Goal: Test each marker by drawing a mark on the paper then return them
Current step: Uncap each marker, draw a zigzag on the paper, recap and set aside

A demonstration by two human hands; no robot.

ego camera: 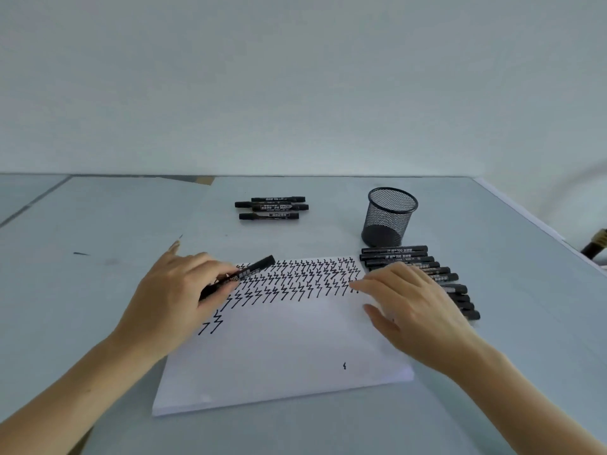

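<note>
Over the left edge of the paper (282, 349), a black marker (241, 280) is gripped at mid-barrel by the curled fingers of the left hand (174, 297), its far end raised over the rows of zigzag marks. The right hand (410, 307) is laid flat and open on the sheet's right edge, touching the row of markers (399, 257) on the bench (98, 224). A marker is judged light, rigid and smooth, so a mid-barrel pinch should be favoured; whether it is capped cannot be told.
</note>
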